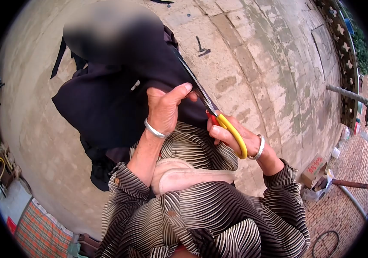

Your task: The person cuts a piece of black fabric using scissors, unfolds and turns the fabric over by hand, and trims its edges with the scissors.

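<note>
With the top of the view taken as 12 o'clock, the dark cloth (pixel 102 101) is spread from the centre out towards 10 and 11 o'clock, its far end lost in a blurred patch. Its near edge is gripped by the left hand (pixel 163 109), the thumb laid towards 1 o'clock just beside the blades; the fingers beneath are mostly hidden. The scissors (pixel 210 105) are held in the right hand (pixel 249 136), on the 4 o'clock side, by the yellow-and-red handles, and are pointed towards 11 o'clock; how far the blades are parted cannot be told. The cloth is judged soft, limp and fairly light, not fragile, but apt to be bunched or slid in loose folds, so it is best pinched close to the blades and kept taut, with the thumb clear of them. The scissors are judged stiff and firm, safely gripped only by the handle loops, the long blades being best left untouched.
</note>
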Motion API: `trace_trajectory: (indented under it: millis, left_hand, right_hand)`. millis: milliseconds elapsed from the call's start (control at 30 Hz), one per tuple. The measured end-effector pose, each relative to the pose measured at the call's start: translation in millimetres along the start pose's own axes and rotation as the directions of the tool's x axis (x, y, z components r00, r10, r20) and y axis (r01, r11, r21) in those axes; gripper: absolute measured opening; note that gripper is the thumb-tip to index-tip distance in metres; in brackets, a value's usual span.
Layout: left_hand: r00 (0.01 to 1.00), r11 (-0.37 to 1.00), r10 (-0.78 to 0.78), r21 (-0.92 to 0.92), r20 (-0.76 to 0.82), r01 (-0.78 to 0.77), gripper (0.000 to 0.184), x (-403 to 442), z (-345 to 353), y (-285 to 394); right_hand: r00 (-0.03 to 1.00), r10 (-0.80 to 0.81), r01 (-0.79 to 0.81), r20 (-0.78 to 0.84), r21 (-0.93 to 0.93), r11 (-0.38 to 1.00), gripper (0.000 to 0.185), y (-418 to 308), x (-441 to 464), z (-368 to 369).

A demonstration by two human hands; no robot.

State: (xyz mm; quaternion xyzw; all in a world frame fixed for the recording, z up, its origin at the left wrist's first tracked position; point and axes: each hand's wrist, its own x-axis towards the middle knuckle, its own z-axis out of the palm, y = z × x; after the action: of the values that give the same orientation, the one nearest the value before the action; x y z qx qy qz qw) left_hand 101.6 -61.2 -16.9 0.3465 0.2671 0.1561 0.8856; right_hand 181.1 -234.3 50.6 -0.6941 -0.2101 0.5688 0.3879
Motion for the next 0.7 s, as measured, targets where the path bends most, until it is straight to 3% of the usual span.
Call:
trace_trajectory:
  millis: [200,267,400,700]
  left_hand:
    - [1.000,1.000,-0.010,0.024,-0.015,0.011,0.006,-1,4,3]
    - [1.000,0.999,-0.017,0.039,-0.006,0.017,0.006,-1,3,2]
    - [1.000,0.998,-0.021,0.050,-0.016,0.022,0.006,-1,2,1]
    - [1.000,0.998,-0.026,0.057,-0.004,0.026,0.007,-1,5,2]
  right_hand:
    - [0.999,-0.029,0.029,-0.016,-0.049,0.998,0.058,-2,4,-1]
    - [0.995,-0.039,0.023,-0.087,-0.174,0.984,0.059,-8,3,0]
    - [0.995,0.034,-0.049,-0.091,-0.172,0.984,0.059,-10,7,1]
    - [0.978,-0.021,-0.007,-0.207,-0.135,0.991,0.052,-7,6,9]
